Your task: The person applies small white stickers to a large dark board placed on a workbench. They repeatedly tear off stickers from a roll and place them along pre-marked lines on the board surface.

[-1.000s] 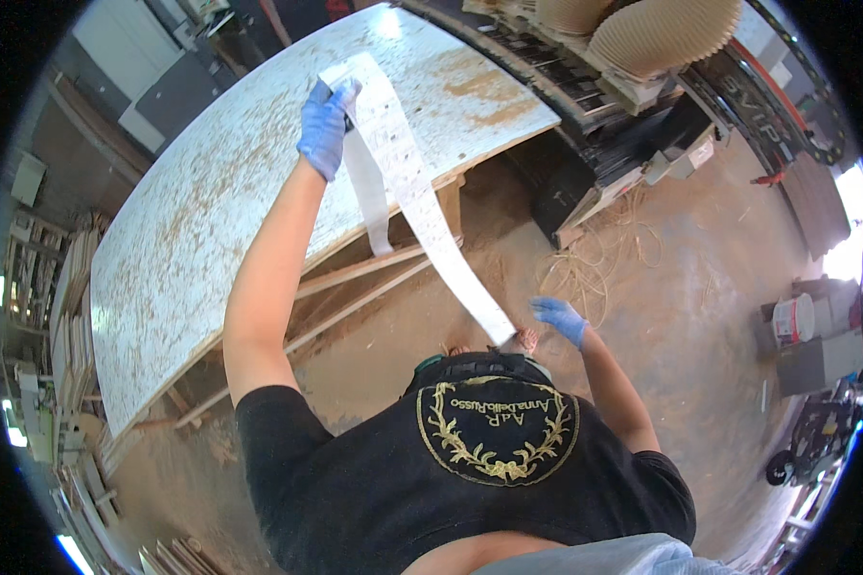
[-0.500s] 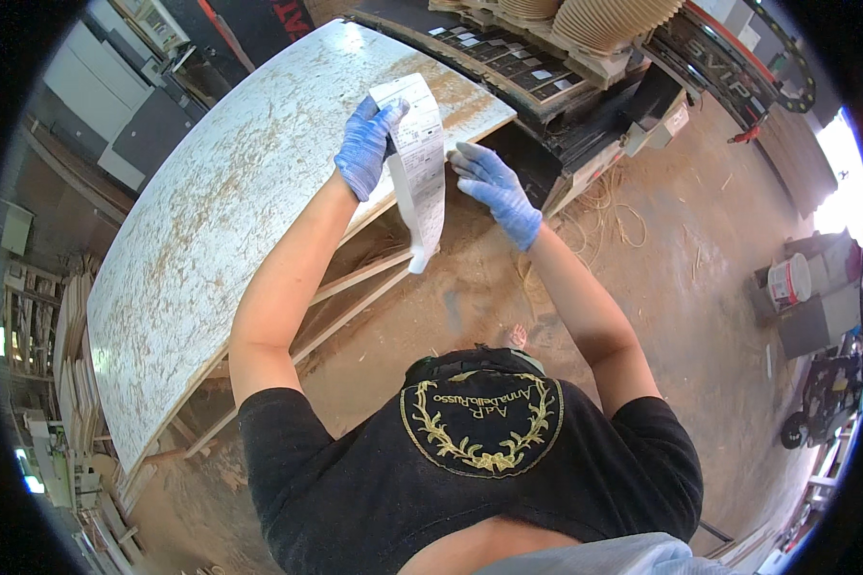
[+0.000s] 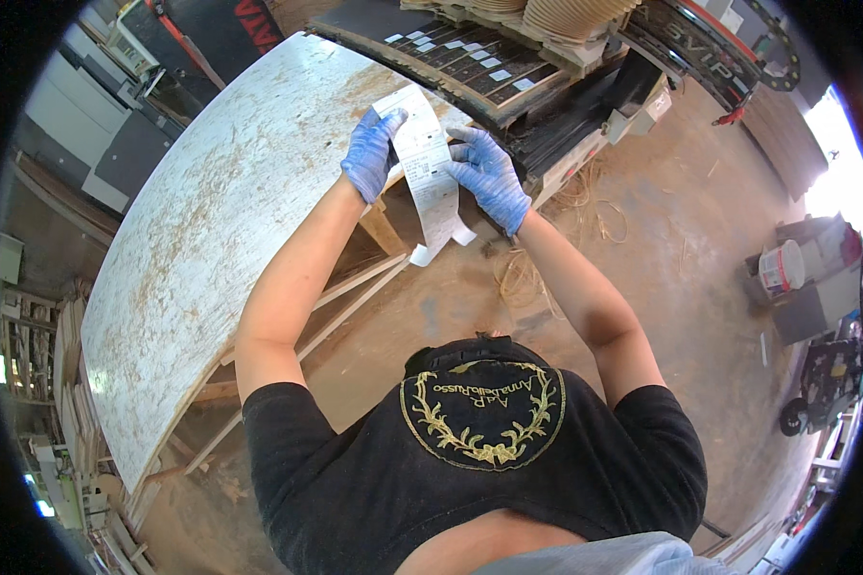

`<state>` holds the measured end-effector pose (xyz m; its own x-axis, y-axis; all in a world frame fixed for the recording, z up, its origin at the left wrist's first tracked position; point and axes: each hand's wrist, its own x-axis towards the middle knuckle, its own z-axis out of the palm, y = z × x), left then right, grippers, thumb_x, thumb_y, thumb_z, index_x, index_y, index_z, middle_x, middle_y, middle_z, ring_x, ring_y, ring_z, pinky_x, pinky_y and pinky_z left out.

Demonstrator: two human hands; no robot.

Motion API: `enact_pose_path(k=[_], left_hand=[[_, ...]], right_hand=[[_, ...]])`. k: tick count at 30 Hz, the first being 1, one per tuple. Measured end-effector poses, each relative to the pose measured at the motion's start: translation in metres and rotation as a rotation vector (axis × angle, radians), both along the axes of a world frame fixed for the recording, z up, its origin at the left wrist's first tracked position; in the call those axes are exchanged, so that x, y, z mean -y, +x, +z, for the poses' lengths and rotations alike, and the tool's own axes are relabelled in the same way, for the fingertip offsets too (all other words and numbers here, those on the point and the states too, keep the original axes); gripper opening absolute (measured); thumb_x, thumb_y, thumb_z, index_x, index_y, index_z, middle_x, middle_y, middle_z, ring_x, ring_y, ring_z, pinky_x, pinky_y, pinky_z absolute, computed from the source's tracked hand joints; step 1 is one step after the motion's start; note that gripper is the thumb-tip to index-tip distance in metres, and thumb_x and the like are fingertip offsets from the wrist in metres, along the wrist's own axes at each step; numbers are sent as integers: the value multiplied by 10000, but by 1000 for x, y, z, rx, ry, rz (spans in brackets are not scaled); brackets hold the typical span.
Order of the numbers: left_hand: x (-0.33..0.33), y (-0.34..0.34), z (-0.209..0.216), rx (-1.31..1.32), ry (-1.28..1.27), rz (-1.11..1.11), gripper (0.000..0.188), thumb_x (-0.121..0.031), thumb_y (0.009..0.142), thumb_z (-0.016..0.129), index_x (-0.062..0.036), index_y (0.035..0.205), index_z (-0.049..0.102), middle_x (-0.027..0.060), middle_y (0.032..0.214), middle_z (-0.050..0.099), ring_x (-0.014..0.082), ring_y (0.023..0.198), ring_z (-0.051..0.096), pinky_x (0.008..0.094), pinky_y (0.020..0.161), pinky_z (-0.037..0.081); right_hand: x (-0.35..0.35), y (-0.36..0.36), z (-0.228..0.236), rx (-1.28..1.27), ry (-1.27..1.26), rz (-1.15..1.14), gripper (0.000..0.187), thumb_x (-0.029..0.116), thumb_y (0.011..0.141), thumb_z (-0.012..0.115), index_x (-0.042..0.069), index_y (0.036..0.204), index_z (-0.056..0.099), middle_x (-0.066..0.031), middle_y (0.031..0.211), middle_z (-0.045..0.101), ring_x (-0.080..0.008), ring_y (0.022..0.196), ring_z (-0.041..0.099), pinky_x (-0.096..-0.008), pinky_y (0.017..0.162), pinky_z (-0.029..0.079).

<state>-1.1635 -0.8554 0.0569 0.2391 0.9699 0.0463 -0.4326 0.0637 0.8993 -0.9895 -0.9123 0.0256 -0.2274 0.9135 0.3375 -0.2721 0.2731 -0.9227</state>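
A long white strip of printed paper (image 3: 420, 144), like a run of labels or a receipt, hangs in front of me over the board's edge. My left hand (image 3: 369, 153), in a blue-and-white glove, grips its upper left edge. At the strip's right edge my gloved right hand (image 3: 489, 177) pinches with the thumb, its other fingers slightly spread. The lower end of the paper dangles free, with a small flap curling out. Below the strip's top lies a large white board (image 3: 201, 220) strewn with sawdust.
Wooden supports (image 3: 355, 280) show beneath the board. Beyond it, a dark rack (image 3: 470, 59) carries rows of small white labels, beside stacked curved wooden pieces (image 3: 571, 19). Loose strapping (image 3: 594, 206) lies on the dusty floor. A white bucket (image 3: 781, 268) stands far right.
My right hand has moved left to the paper's edge, its fingers curling in. The strip has turned its printed face more toward me, and its lower end has swung slightly right.
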Motion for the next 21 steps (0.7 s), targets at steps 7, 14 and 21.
enact_pose_path(k=[7,14,21], left_hand=[[-31,49,-16,34,-58,-20,265,-94,827,514,-51,1087,483,101,981,579,223,858,593,339,712,519],[-54,55,-34,25,-71,58,258,-67,828,511,-53,1086,509,93,976,588,189,840,592,306,699,514],[-94,14,-26,-95,-7,168,272,-101,811,544,-75,1080,517,58,960,595,160,817,591,291,681,505]], right_hand=[[-38,42,-8,60,25,-28,437,-8,771,587,36,1187,462,-1,853,533,-50,751,480,-182,688,426],[-74,41,-22,259,31,-111,406,34,737,642,44,1129,539,24,788,527,-49,672,437,-185,659,420],[-124,1,-18,474,207,-303,266,105,732,656,56,991,618,-102,834,649,-115,682,602,-237,650,480]])
